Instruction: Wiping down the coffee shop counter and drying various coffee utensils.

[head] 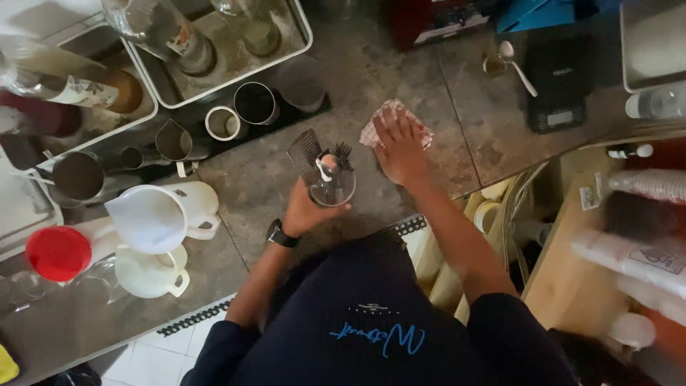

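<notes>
Glass held, cloth pressed on the surface (343,93).
Left hand (304,211), grip pinching a glass (331,182) of utensils; right hand (399,149), grip spread flat on a checked cloth (381,123).

Mottled grey-brown stone counter (343,86) fills most of frame. On it: checked cloth (421,129) at centre, black scale (561,89) upper right w/ white spoon (516,64) beside, metal trays (214,86) upper left, steel cups (254,104) on a dark mat, white jugs (157,214) and a red lid (57,251) lower left.
</notes>
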